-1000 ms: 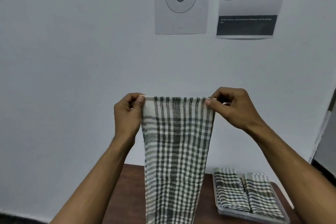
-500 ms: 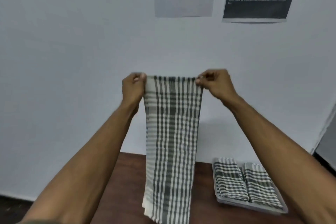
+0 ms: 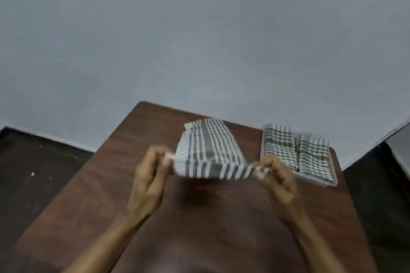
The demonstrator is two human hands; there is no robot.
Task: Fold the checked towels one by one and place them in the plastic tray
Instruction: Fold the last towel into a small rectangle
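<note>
**Towel held by two corners above the table, mid-fold**

The left hand [image 3: 150, 173] and right hand [image 3: 275, 175] each pinch a near corner of the towel [image 3: 208, 150], fingers curled and closed on the cloth; the picture is blurred by motion, so the exact finger placement cannot be told. The near edge runs taut between the two hands, and the rest of the strip extends away from the person over the table [image 3: 111, 184]. Its far end looks bunched or doubled over, but blur leaves it unclear whether that end rests on the wood.

A grip at both corners keeps the leading edge straight, which would let the cloth be laid flat or doubled squarely; this is judged to be the fold in progress, not yet complete.

The tray [image 3: 332, 180] sits at the table's far right, just beyond the right hand. Two folded towels [image 3: 297, 150] lie side by side in it and appear to cover most of its floor, so a third would likely go on top of them or need them shifted.

Bare wood shows left of the towel and between the forearms, giving room to lay the strip down. The table's left edge slants away, well apart from the left hand, with the floor [image 3: 44, 162] beyond it; the tray lies close to the right edge.
</note>
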